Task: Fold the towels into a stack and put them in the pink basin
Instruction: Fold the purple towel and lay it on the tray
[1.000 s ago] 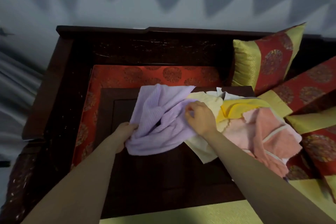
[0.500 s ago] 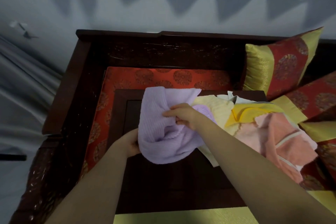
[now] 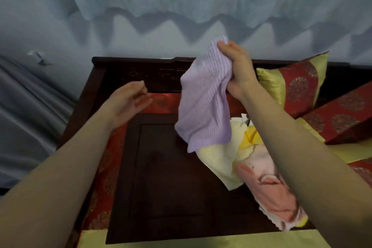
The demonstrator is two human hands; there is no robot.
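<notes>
A lilac ribbed towel [image 3: 205, 98] hangs in the air over the dark wooden table [image 3: 167, 177]. My right hand [image 3: 235, 66] grips its top edge and holds it up. My left hand [image 3: 128, 100] hovers to the towel's left with relaxed fingers, holding nothing. Under the towel's lower end lies a heap: a cream towel [image 3: 219, 159], a yellow towel [image 3: 251, 137] and a pink towel [image 3: 269, 187], partly hidden by my right forearm. No pink basin is in view.
The table stands on a red patterned cushion [image 3: 100, 177] inside a dark wooden seat frame [image 3: 136, 70]. Red and gold pillows [image 3: 296, 84] lie at the right. A pale curtain [image 3: 181, 6] hangs behind.
My right hand has lifted the lilac towel off the table and up into the air. My left hand has let go of the towel and moved up and to the left.
</notes>
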